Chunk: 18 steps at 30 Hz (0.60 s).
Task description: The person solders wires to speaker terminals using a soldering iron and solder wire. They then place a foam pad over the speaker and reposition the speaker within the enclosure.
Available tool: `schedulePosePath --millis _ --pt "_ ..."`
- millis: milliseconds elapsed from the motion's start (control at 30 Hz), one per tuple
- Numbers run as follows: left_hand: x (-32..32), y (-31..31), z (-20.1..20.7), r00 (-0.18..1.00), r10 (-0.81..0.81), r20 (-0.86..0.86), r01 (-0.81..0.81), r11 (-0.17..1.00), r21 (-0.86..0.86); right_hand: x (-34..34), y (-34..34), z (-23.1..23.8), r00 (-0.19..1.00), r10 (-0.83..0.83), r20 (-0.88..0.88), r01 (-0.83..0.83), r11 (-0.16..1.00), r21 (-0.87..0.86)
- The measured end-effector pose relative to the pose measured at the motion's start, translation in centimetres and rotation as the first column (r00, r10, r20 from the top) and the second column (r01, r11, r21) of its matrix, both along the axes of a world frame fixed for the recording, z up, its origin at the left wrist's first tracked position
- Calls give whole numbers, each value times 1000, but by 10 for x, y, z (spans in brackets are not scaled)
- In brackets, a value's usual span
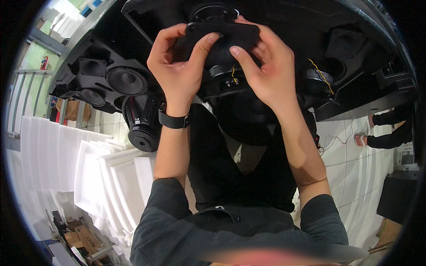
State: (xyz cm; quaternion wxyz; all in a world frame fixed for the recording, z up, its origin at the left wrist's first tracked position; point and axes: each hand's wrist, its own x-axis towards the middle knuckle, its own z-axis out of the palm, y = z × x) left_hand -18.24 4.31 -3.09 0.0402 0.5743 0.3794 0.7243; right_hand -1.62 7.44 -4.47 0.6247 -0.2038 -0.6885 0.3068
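Both hands hold up a black rectangular horn tweeter over the dark work surface. A round black driver body shows at its far side. My left hand grips its left edge, thumb pressed on the near face; a black strap circles that wrist. On the opposite edge, my right hand wraps its fingers behind, with the thumb on the face. Just below the tweeter sits a round speaker driver with a yellow wire at its terminals. What lies behind the plate is partly hidden.
Another driver with a yellow wire rests to the right. At left are a black panel with mounted speakers and a black cylinder. White foam sheets stack on the floor. Another person's legs stand at right.
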Motion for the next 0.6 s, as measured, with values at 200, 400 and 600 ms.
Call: schedulePosePath --millis 200,400,600 --pt "4 10 -4 999 38 -35 -33 991 133 -5 -8 0 998 -14 -57 6 992 -128" --pt "-4 16 -13 984 92 -153 -61 979 193 13 0 -19 991 -129 -31 131 988 76" --pt "-10 22 -20 997 70 -41 -61 977 202 35 -76 -102 954 -274 124 298 911 -285"
